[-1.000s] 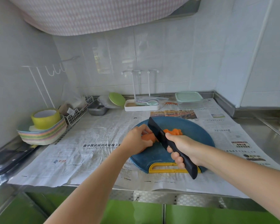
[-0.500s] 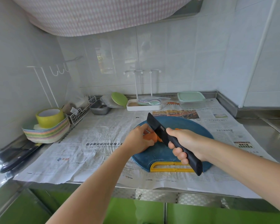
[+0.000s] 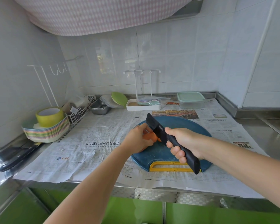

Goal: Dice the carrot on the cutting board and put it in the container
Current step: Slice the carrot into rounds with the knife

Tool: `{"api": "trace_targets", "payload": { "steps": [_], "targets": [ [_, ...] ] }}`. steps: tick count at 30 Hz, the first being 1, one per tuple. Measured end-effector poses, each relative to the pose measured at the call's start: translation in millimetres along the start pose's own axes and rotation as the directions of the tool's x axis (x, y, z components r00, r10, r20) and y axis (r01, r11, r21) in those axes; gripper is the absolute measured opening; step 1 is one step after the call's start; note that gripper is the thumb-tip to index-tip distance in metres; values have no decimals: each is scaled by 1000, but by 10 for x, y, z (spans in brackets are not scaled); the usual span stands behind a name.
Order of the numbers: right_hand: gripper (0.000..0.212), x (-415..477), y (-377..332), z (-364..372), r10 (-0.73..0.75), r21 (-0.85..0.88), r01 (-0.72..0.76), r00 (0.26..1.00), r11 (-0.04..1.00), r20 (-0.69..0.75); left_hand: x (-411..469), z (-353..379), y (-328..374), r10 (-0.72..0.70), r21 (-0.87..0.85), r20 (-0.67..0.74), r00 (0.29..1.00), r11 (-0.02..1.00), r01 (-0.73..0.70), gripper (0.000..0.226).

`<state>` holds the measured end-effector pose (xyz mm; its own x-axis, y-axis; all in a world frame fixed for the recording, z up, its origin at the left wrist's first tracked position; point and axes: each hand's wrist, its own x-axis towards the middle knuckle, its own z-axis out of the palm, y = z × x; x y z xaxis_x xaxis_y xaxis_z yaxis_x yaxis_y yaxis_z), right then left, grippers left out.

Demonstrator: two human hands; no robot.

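Head view.

- Carrot (image 3: 149, 137): orange, with a smooth rounded end. It lies on the left half of the board (image 3: 158, 153), touching the knife (image 3: 155, 126).
- Board: round and blue with a yellow handle slot at the near edge. It sits on newspaper (image 3: 90, 143) spread over the worktop (image 3: 265, 139).
- Left hand (image 3: 138, 139): its grip is curled over the carrot, holding it down, fingertips just beside the blade.
- Right hand (image 3: 183, 141): its grip is wrapped round the black knife handle. The black blade is tilted, its edge against the carrot.
- Container (image 3: 190, 100): a clear box with a pale green lid on, at the back of the worktop, well apart from the board.
- Hidden: most of the carrot is under the left hand. The blade and right hand hide the board behind them, and the right forearm covers the board's right edge.
- Writing: a Chinese newspaper headline reads 在中国式现代化征程上, with the rest covered by the left forearm. The small label on the blade is too small to read.
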<state>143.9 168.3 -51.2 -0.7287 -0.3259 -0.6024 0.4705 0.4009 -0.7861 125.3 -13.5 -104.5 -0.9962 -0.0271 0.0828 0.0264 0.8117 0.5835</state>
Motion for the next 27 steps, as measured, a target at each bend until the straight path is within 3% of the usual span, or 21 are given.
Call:
{"api": "trace_targets", "payload": {
  "steps": [27],
  "targets": [
    [53,73,-14,59,53,-13,-53,999,999,13,27,23,-29,62,-22,-54,997,998,-64,19]
  ]
}}
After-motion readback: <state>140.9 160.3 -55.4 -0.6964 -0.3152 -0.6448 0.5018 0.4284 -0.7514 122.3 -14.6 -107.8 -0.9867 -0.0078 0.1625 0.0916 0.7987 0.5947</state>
